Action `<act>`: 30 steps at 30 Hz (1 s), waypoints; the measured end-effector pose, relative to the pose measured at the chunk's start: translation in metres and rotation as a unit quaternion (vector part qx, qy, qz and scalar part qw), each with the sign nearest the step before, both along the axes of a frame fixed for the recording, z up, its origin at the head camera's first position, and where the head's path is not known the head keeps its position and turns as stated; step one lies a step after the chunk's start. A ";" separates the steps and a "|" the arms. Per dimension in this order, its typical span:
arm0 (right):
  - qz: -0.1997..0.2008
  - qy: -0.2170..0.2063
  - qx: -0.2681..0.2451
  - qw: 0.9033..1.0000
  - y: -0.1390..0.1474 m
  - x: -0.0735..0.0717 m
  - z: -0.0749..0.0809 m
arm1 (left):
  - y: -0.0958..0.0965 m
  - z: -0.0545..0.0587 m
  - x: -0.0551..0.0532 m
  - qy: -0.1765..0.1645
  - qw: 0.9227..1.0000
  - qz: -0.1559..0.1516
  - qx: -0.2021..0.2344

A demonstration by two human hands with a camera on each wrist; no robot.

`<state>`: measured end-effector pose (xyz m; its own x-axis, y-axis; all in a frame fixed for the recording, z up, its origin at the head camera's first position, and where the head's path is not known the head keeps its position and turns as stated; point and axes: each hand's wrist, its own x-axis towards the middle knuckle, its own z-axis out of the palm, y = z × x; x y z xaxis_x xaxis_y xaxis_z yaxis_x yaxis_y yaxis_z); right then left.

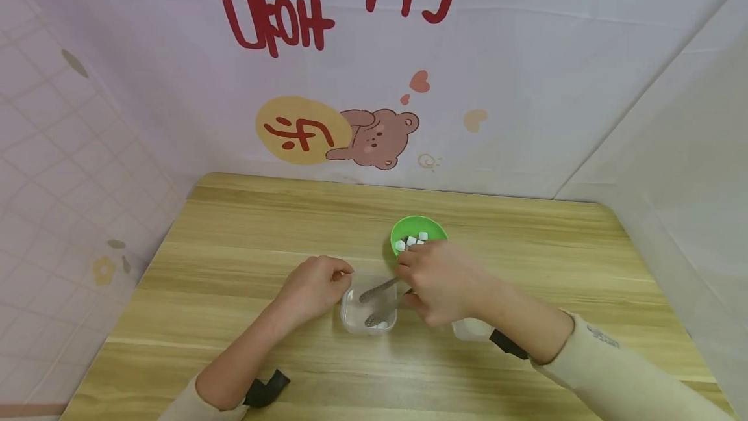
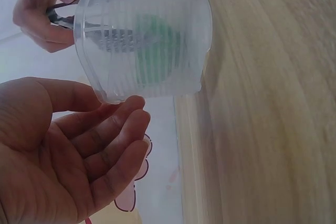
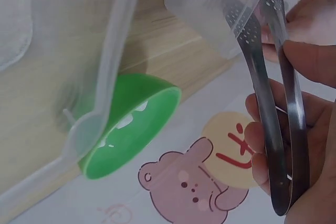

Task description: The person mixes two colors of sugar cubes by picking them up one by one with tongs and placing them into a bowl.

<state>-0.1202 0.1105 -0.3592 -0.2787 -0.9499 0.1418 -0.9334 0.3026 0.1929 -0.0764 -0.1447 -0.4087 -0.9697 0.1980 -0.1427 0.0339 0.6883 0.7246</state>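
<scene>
A clear plastic container (image 1: 353, 324) sits on the table, its corner pinched between thumb and forefinger of my left hand (image 1: 315, 286); the other fingers of that hand are loosely bent in the left wrist view. My right hand (image 1: 447, 281) holds metal tongs (image 3: 270, 135) with perforated ends. Both tong ends are inside the container and spread apart. A few small white pieces (image 1: 381, 325) lie at the container's near side, by the lower tong end. Just beyond my right hand is a green bowl (image 1: 416, 223) with several white cubes (image 1: 411, 241), partly hidden by that hand.
Another clear plastic container (image 1: 467, 330) stands under my right wrist, mostly covered by it, and looms close in the right wrist view. The wooden table (image 1: 263, 213) ends at a printed white backdrop (image 1: 508, 83), with further pale walls at both sides.
</scene>
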 end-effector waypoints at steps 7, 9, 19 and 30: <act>0.005 -0.001 0.045 0.999 -0.012 0.000 0.001 | 0.000 -0.001 0.000 0.000 1.000 -0.003 -0.001; 0.005 0.000 0.049 0.999 -0.015 0.000 0.002 | 0.000 -0.002 0.000 0.000 1.000 -0.003 -0.002; 0.007 -0.013 0.078 0.997 -0.027 -0.003 0.004 | 0.000 -0.002 0.000 -0.001 1.000 -0.005 0.002; 0.002 -0.021 0.073 0.997 -0.029 -0.005 0.008 | -0.002 -0.002 0.000 -0.005 1.000 -0.005 0.014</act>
<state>-0.1252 0.0818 -0.3509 -0.2768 -0.9609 -0.0105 -0.9428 0.2695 0.1963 -0.0767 -0.1468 -0.4104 -0.9662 0.2123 -0.1461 0.0344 0.6680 0.7434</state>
